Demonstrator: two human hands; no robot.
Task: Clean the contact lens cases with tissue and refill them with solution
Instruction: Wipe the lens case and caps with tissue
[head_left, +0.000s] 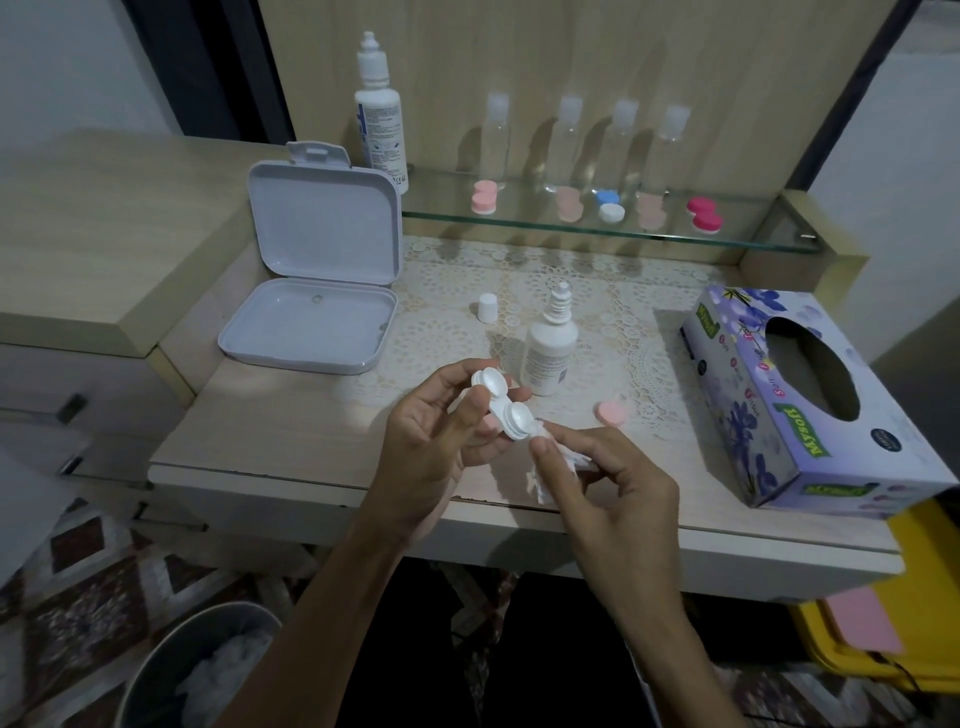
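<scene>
Above the counter's (291, 475) front edge, the left hand (431, 441) grips an open white twin-cup contact lens case (498, 402), while the right hand (605, 478) pinches crumpled white tissue (540, 480) against its lower cup. The uncapped white solution bottle (548, 348) stands just behind, with open counter between it and the purple tissue box (810, 410) at the right edge.

Glossy white plastic lens case (503, 402)

Over a table (270, 457), the left hand (441, 441) holds an open white lens case (501, 402) while the right hand (608, 478) pinches tissue (540, 480) at its 4 o'clock edge; an uncapped solution bottle (548, 351) stands at 1 o'clock, a tissue box (810, 415) at 3 o'clock.
</scene>
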